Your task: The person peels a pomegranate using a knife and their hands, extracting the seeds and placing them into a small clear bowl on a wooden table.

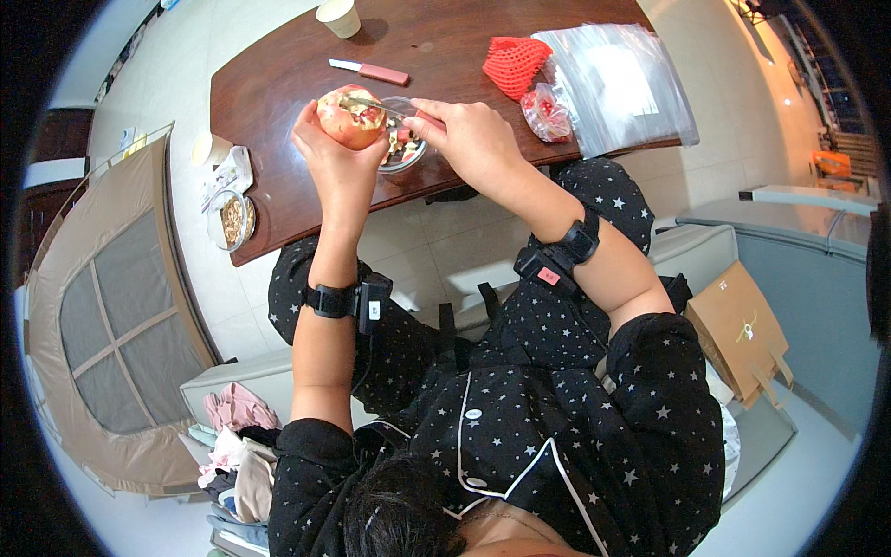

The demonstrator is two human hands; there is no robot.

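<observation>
My left hand [342,167] holds a pomegranate [350,125] above the table, its top cut away so that pale pith and some red seeds show. In my right hand [473,136] is a knife [433,120] with a reddish handle. Its blade reaches to the cut top of the fruit; how deep the tip goes I cannot tell. Partly hidden beneath my hands, a clear bowl [411,161] contains peel pieces and red bits. Beyond the fruit, a second item with a pink-red handle and a pale blade, apparently a knife [379,72], lies on the wood.
On the dark wooden table [278,104] are a paper cup [339,19], red foam netting [514,66], a plastic bag with red contents [546,113] and clear plastic bags [612,83]. A clear container of brown pieces [233,220] and another cup [211,150] stand by the left edge.
</observation>
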